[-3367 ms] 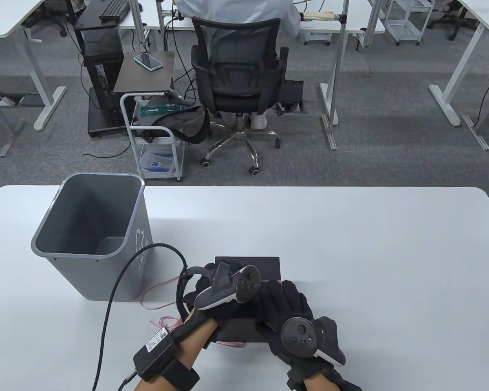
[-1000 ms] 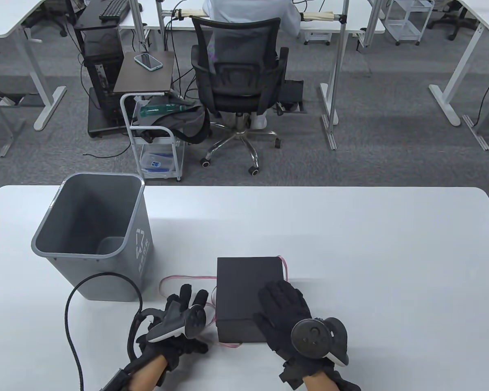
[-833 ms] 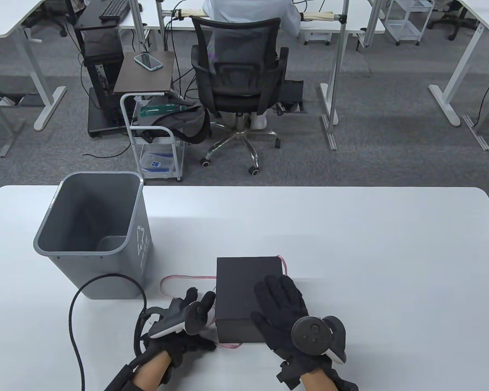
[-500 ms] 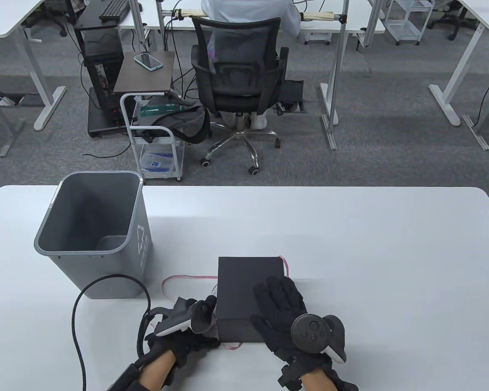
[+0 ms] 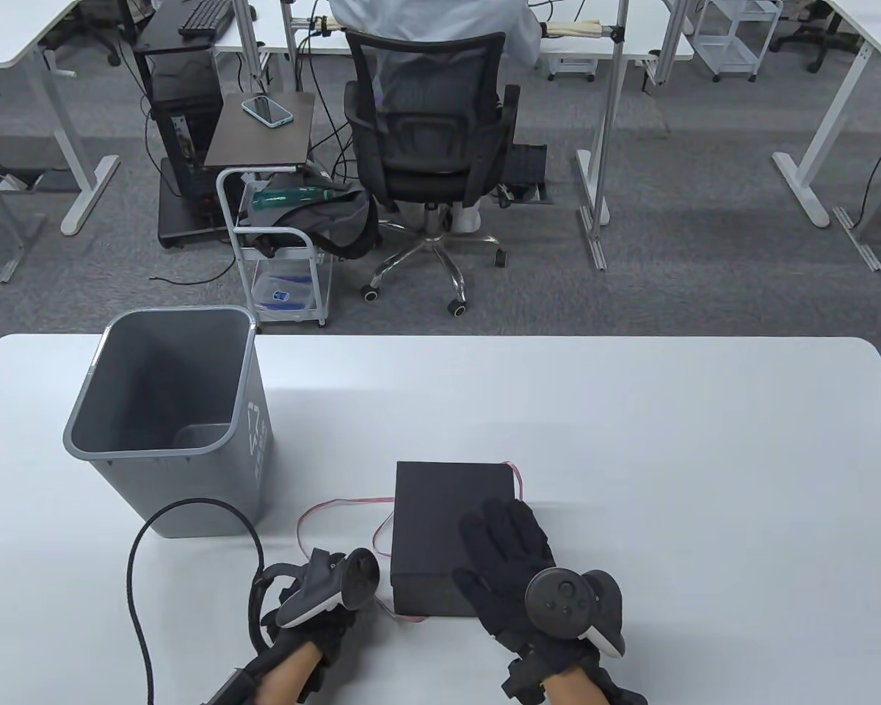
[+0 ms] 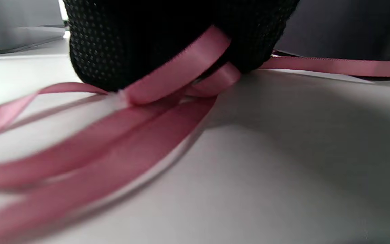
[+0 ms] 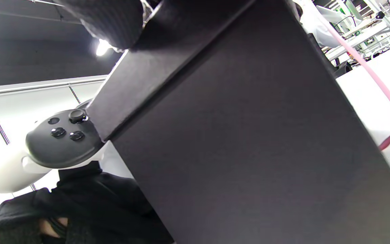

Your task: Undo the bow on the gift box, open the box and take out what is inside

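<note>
1. At about 9 o'clock on the white table (image 5: pixel 631 411) stands a grey bin (image 5: pixel 169 418), open at the top; its inside shows only bare grey walls and floor. A white recycling mark is printed on its side; the marks beneath it are too small to read.
2. At about 7 o'clock the left hand (image 5: pixel 316 595) sits on the table just left of the box, fingers curled. The left wrist view shows what the table view hides: gloved fingertips (image 6: pixel 120 51) pinching the pink ribbon (image 6: pixel 168 81), with several strands fanning across the table.
3. From above, the ribbon loops loosely over the table from the left hand to the box and around its far right corner.
4. At 6 o'clock lies the black gift box (image 5: pixel 448 521), lid on, contents hidden.
5. The right hand (image 5: pixel 514 565) rests on the lid's near right part, fingers spread and fairly straight, not gripping. The right wrist view shows the box's side wall and a fingertip on the lid's edge.
</note>
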Demonstrator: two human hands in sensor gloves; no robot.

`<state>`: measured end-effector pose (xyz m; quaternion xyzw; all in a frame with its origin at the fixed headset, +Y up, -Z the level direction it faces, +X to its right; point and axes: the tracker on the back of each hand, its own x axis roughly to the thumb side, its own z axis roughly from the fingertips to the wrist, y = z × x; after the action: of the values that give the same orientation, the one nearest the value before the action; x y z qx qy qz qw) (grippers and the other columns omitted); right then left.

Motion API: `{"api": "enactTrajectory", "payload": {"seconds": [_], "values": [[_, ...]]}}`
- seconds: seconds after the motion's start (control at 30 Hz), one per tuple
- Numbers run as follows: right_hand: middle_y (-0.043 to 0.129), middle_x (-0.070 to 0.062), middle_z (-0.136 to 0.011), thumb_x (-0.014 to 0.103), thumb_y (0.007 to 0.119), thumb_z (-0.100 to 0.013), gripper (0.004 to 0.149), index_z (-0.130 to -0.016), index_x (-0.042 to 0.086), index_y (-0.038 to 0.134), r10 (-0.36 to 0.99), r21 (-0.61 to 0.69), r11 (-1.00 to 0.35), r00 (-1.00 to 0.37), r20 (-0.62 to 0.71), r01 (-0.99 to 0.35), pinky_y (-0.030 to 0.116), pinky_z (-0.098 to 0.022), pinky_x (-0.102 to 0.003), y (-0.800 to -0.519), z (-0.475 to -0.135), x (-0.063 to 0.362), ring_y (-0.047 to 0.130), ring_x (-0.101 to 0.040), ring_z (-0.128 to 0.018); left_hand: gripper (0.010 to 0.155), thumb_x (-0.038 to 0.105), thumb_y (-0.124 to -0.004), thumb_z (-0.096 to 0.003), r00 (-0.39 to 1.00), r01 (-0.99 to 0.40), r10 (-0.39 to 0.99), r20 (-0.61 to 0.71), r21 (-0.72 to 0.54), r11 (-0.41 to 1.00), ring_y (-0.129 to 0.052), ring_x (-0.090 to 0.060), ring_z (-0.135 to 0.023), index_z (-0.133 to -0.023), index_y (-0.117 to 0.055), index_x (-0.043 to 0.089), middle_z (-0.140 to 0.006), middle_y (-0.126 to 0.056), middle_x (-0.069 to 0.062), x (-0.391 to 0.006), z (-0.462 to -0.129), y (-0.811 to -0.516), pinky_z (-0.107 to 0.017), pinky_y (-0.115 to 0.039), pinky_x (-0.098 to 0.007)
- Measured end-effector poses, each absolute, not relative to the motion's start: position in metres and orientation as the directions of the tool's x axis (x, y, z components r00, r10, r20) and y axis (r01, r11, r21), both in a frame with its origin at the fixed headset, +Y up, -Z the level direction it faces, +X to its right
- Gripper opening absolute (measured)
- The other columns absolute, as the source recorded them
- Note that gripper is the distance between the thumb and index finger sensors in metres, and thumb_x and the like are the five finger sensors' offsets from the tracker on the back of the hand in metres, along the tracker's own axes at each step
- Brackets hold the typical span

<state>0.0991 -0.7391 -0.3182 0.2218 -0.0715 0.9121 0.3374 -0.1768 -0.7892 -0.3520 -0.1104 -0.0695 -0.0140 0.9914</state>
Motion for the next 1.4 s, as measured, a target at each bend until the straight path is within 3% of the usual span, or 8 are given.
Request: {"api": "enactTrajectory", "payload": {"seconds": [0.13,0.33,0.43,0.57,0.73,1.1,1.23,1.4], "values": [[0.031,-0.016,-0.124,0.053,0.063,-0.062,0.069,-0.12,0.019,0.048,0.567,0.009,-0.775,-0.689,0.452,-0.632,0.03,-0.076,-0.063,-0.739,-0.317,0.099,0.018,-0.046,-0.109,0.039,0.039,-0.085,-0.0551,0.997,-0.041,0.053,0.056,-0.208,0.977,-0.105,-0.01,-0.049,-0.09,-0.083,0.023,-0.078,-0.094,-0.005,-0.189,-0.352,-0.788,-0.038,-0.099,-0.026],[0.03,-0.016,-0.124,0.053,0.064,-0.062,0.069,-0.12,0.019,0.048,0.569,0.012,-0.775,-0.69,0.448,-0.632,0.03,-0.076,-0.063,-0.739,-0.316,0.099,0.017,-0.046,-0.109,0.042,0.036,-0.084,-0.056,0.983,-0.055,0.077,0.166,-0.13,0.99,-0.103,-0.014,-0.055,-0.096,-0.078,0.024,-0.086,-0.091,-0.006,-0.192,-0.346,-0.789,-0.042,-0.097,-0.03],[0.03,-0.016,-0.123,0.052,0.064,-0.062,0.069,-0.12,0.019,0.048,0.58,0.025,-0.768,-0.679,0.451,-0.64,0.03,-0.076,-0.063,-0.739,-0.319,0.098,0.017,-0.046,-0.109,0.067,0.037,-0.081,-0.0577,0.969,-0.085,0.128,0.211,-0.201,0.976,-0.098,-0.02,-0.06,-0.116,-0.048,0.029,-0.092,-0.087,-0.006,-0.188,-0.352,-0.793,-0.047,-0.091,-0.036],[0.031,-0.016,-0.123,0.052,0.064,-0.062,0.069,-0.12,0.018,0.049,0.572,0.018,-0.774,-0.686,0.45,-0.633,0.03,-0.076,-0.063,-0.739,-0.317,0.097,0.017,-0.046,-0.108,0.078,0.049,-0.07,-0.0592,0.971,0.111,-0.039,0.237,-0.298,0.948,-0.095,-0.016,-0.054,-0.117,-0.019,0.037,-0.089,-0.08,-0.008,-0.169,-0.367,-0.796,-0.044,-0.09,-0.036],[0.03,-0.016,-0.123,0.052,0.064,-0.062,0.069,-0.12,0.018,0.049,0.577,0.027,-0.772,-0.684,0.447,-0.634,0.03,-0.076,-0.063,-0.738,-0.318,0.098,0.017,-0.046,-0.109,0.061,0.044,-0.062,-0.0606,0.974,0.135,-0.069,0.216,-0.304,0.943,-0.093,-0.013,-0.048,-0.117,-0.041,0.039,-0.082,-0.076,-0.01,-0.16,-0.372,-0.801,-0.04,-0.089,-0.035],[0.03,-0.016,-0.124,0.053,0.064,-0.062,0.069,-0.12,0.019,0.048,0.567,0.009,-0.777,-0.692,0.446,-0.63,0.03,-0.076,-0.063,-0.74,-0.317,0.099,0.017,-0.045,-0.109,0.042,0.031,-0.078,-0.0582,0.982,0.064,-0.028,0.189,-0.186,0.981,-0.102,-0.009,-0.044,-0.098,-0.075,0.015,-0.079,-0.089,-0.01,-0.159,-0.367,-0.797,-0.036,-0.097,-0.031],[0.03,-0.016,-0.123,0.054,0.064,-0.061,0.07,-0.12,0.019,0.047,0.547,-0.011,-0.789,-0.711,0.442,-0.614,0.031,-0.076,-0.063,-0.74,-0.316,0.098,0.018,-0.046,-0.109,0.044,0.032,-0.079,-0.0577,0.996,0.087,-0.079,0.049,-0.2,0.976,-0.103,-0.003,-0.041,-0.095,-0.076,0.01,-0.075,-0.09,-0.013,-0.164,-0.362,-0.796,-0.033,-0.099,-0.023],[0.03,-0.015,-0.124,0.054,0.064,-0.061,0.071,-0.12,0.019,0.047,0.54,-0.012,-0.795,-0.717,0.441,-0.607,0.031,-0.076,-0.062,-0.74,-0.315,0.097,0.018,-0.045,-0.109,0.044,0.03,-0.08,-0.0575,0.985,-0.109,0.078,-0.155,-0.203,0.973,-0.103,-0.004,-0.039,-0.094,-0.076,0.007,-0.072,-0.089,-0.016,-0.193,-0.36,-0.795,-0.029,-0.099,-0.02]]}}
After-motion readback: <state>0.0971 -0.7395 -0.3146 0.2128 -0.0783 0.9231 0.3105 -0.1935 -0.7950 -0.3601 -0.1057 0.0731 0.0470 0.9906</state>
